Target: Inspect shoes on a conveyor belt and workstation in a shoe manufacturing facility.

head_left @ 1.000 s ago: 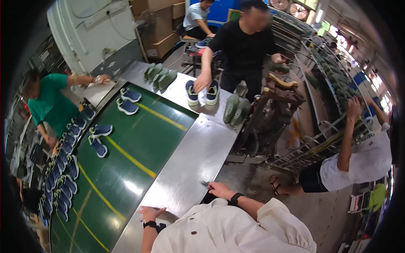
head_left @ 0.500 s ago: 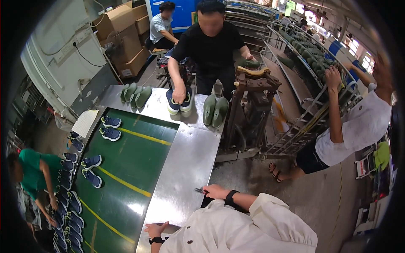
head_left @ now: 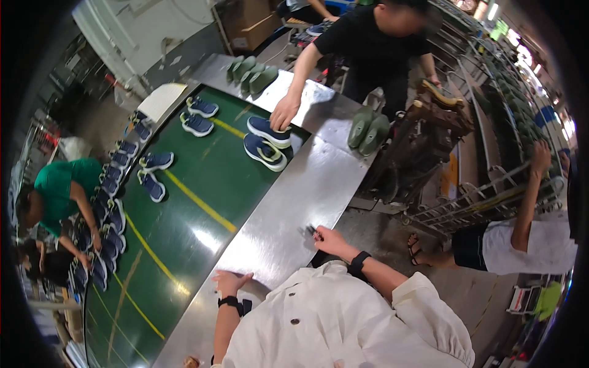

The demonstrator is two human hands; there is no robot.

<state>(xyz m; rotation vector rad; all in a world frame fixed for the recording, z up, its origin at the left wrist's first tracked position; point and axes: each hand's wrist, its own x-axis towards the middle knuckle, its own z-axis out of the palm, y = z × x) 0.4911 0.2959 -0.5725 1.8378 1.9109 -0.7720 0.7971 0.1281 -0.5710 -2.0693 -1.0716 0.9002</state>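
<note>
My left hand (head_left: 230, 281) rests on the metal table edge (head_left: 279, 211) with its fingers spread, holding nothing. Over the same metal surface, my right hand (head_left: 332, 241) is closed around a small pair of dark snips (head_left: 311, 232); their short blades point left and their details are blurred. A pair of navy sneakers with white soles (head_left: 265, 152) sits on the far end of the green conveyor belt (head_left: 202, 257). A co-worker's hand (head_left: 284, 113) touches the farther shoe of that pair. Neither of my hands touches a shoe.
More navy sneakers (head_left: 156, 161) stand on the belt, and several line its left edge by a person in green (head_left: 67, 190). Green shoe lasts (head_left: 368, 130) stand on the far metal ledge. A dark machine (head_left: 408, 156) and a wheeled rack (head_left: 485, 196) are at the right.
The co-worker has moved the pair of sneakers from the far metal ledge onto the belt. The view has turned, shifting the scene. My hands keep much the same poses.
</note>
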